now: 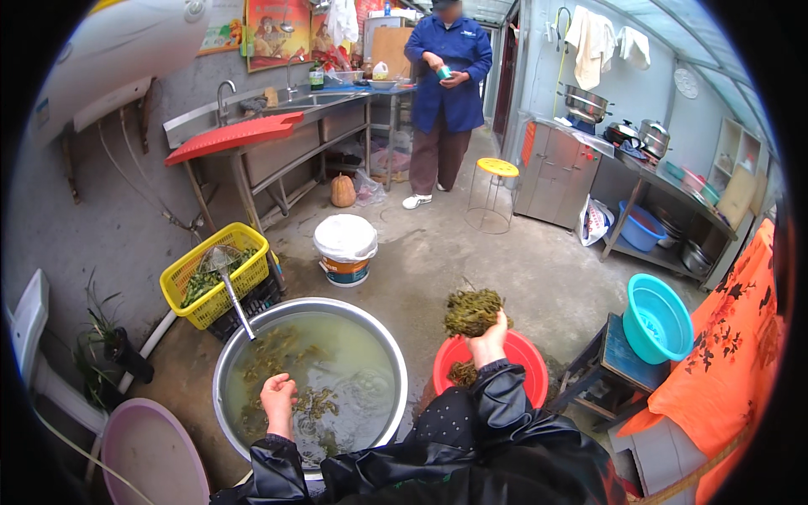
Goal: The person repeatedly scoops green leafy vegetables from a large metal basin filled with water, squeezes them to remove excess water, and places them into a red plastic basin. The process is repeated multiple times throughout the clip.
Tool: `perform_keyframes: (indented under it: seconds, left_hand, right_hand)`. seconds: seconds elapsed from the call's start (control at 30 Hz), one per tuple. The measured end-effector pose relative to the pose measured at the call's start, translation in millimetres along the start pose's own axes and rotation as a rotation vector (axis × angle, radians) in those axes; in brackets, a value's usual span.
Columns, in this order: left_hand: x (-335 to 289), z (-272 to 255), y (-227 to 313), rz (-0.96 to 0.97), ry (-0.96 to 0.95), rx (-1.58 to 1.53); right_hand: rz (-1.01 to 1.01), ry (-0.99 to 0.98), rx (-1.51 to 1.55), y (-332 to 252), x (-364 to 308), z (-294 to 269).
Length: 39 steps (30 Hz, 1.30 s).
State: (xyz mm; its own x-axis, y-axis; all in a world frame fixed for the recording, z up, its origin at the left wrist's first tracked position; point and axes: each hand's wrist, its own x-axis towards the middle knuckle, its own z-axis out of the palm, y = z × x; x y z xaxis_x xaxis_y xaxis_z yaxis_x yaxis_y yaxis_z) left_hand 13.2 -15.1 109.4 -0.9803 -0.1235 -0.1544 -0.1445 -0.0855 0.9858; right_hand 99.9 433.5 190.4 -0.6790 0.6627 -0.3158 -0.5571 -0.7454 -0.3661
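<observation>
Dressed in glossy black: a loose, creased left sleeve (279, 471) and a matching right sleeve (500, 396), ending at the wrists. Shows dark fabric (443, 422) sprinkled with small pale dots between the sleeves, above shiny, wrinkled black cloth (497, 473). Leaves left hand (279, 405) and right hand (489, 343) bare.

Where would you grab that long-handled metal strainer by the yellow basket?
Probably by the lower part of the strainer's handle, from above with the left hand: the slim, straight handle slants down from the yellow basket to the metal basin's rim on the wearer's side, while the wide round head lies farther away.
</observation>
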Motion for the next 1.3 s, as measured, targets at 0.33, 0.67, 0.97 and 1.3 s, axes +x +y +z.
perform_keyframes:
  seconds: [0.33,0.67,0.97,1.3]
  left_hand:
    - [-3,-3,2,0.009,0.017,-0.022]
    - [-4,-7,0,-0.011,0.013,0.015]
    - [-7,-8,2,-0.047,0.013,0.032]
    - [-3,-11,-9,-0.050,0.002,0.059]
  right_hand:
    - [-0.135,0.167,-0.016,-69,17,-100]
    - [-0.158,0.478,-0.314,-90,52,-214]
    - [-0.236,0.680,-0.376,-98,37,-197]
    - [-0.746,0.474,-0.788,-102,30,-166]
